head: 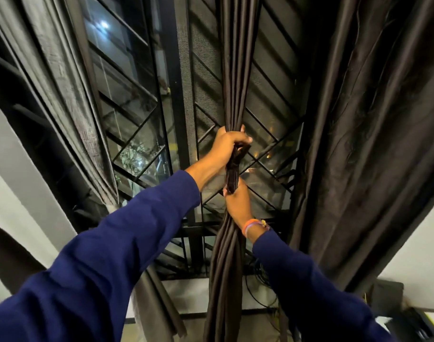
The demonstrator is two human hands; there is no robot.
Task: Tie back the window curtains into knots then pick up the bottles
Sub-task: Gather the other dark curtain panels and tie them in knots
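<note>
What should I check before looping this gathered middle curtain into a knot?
1. Left hand grips the middle curtain up high: ok.
2. Right hand grips the same bundle lower down: ok.
3. Panel gathered into one tight rope between the hands: ok.
4. Knot already formed: not ok, the fabric hangs straight with no loop.
5. Tail below the right hand hangs free: cannot tell; black cables lie near it at the sill.
6. Bottles located for the next step: cannot tell, none in view.
</note>
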